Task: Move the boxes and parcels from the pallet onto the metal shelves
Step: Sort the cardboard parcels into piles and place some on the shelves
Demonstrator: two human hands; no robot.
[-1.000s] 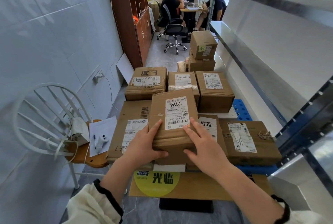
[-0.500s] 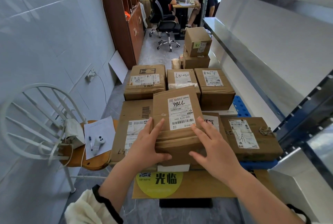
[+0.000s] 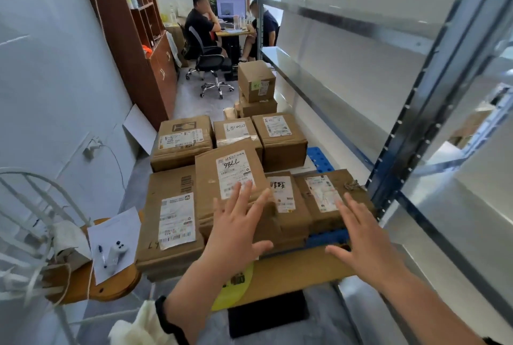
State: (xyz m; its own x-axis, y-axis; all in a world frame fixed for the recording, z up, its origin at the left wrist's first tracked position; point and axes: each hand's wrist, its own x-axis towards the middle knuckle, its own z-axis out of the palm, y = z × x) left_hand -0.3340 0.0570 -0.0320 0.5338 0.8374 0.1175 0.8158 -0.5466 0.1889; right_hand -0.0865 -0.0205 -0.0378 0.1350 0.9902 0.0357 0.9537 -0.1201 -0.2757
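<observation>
Against the frame half a second earlier, the grip on the 7786 parcel (image 3: 222, 178) is seen released: both hands were clamped on its near sides then, and now neither holds it. The left hand (image 3: 238, 236) is raised over the parcel's near edge with fingers (image 3: 244, 194) straight and spread; contact with the cardboard cannot be told. The right hand (image 3: 366, 247) has been moved off to the right, fingers likewise spread, and is seen over the near corner of the twine-tied parcel (image 3: 319, 205), holding nothing. The 7786 parcel remains on the pile, resting tilted on the parcels under it, between the flat parcel (image 3: 169, 217) on its left and the small handwritten-label parcel (image 3: 286, 200) on its right. All of these are carried by the blue pallet (image 3: 320, 158), along with a back row of three boxes (image 3: 280, 136); two more boxes (image 3: 256, 81) are stacked beyond. The metal shelves (image 3: 408, 144) stand just right of the pallet. A flat cardboard sheet (image 3: 291, 272) with a yellow sticker lies at the pallet's near side. On the chair seat (image 3: 116, 289) at left a paper sheet (image 3: 113, 236) with a pen and a small white device is seen
</observation>
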